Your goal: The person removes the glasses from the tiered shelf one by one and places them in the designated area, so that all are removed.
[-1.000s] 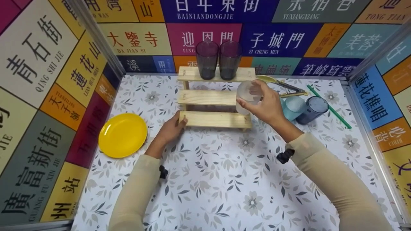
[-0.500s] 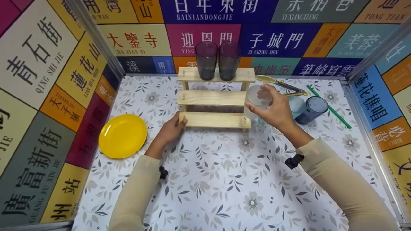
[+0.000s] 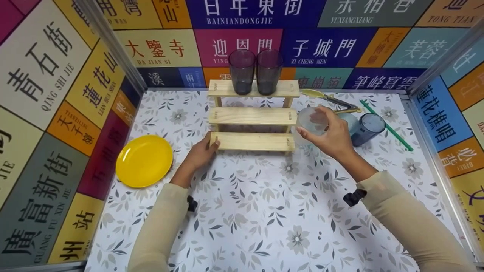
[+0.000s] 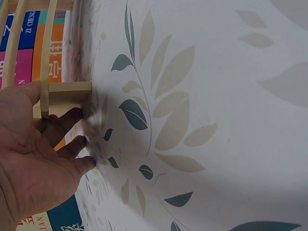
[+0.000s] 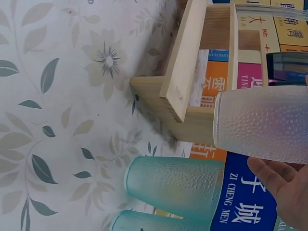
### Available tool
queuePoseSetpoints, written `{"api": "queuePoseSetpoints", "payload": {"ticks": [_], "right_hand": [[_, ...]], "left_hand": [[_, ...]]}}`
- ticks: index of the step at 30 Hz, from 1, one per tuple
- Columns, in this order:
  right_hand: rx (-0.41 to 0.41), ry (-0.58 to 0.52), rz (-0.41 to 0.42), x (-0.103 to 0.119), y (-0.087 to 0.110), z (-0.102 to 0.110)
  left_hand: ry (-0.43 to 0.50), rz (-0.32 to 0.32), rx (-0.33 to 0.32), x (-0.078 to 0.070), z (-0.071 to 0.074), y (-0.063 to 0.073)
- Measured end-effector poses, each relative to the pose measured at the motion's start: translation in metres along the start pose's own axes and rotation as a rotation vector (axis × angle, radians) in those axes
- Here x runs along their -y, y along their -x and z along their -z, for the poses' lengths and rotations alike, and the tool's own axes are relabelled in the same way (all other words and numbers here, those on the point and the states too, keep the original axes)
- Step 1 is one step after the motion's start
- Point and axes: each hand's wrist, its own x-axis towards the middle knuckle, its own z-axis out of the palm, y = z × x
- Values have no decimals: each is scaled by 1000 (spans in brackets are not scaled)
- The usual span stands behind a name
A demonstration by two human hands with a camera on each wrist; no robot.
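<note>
My right hand [image 3: 332, 136] grips a clear frosted cup [image 3: 309, 121] between thumb and fingers, just off the right end of a three-tier wooden rack [image 3: 251, 116]. In the right wrist view the textured cup [image 5: 262, 122] appears above two teal cups [image 5: 175, 185], with part of the right hand [image 5: 281, 187] beside it. My left hand [image 3: 202, 150] holds the left end of the lowest board. The left wrist view has the left hand's [image 4: 38, 163] thumb at the rack's [image 4: 70, 87] edge. Two dark purple tumblers [image 3: 242, 73] stand on the top tier.
Right of the rack are a teal cup [image 3: 349, 122], partly hidden by my hand, and a dark blue cup [image 3: 369, 127]. Tongs [image 3: 336, 101] and a green stick [image 3: 386, 125] lie behind them. A yellow plate [image 3: 144, 161] sits at the left.
My right hand has carried the frosted cup rightward and a little nearer, from in front of the boards to past the rack's right end. The left hand keeps its place.
</note>
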Motion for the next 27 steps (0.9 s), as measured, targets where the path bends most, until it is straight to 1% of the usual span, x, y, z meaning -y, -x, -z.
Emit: {"api": "queuePoseSetpoints", "payload": {"ticks": [6, 10, 16, 27], "right_hand": [[2, 3, -4, -9, 12, 0], [16, 10, -21, -15, 22, -1], [14, -3, -15, -23, 37, -4], [17, -28, -71, -43, 57, -12]], "left_hand": [[-16, -25, -10, 0, 0, 0], [-22, -24, -13, 1, 0, 0], [-16, -30, -12, 1, 0, 0], [-6, -14, -3, 1, 1, 2]]}}
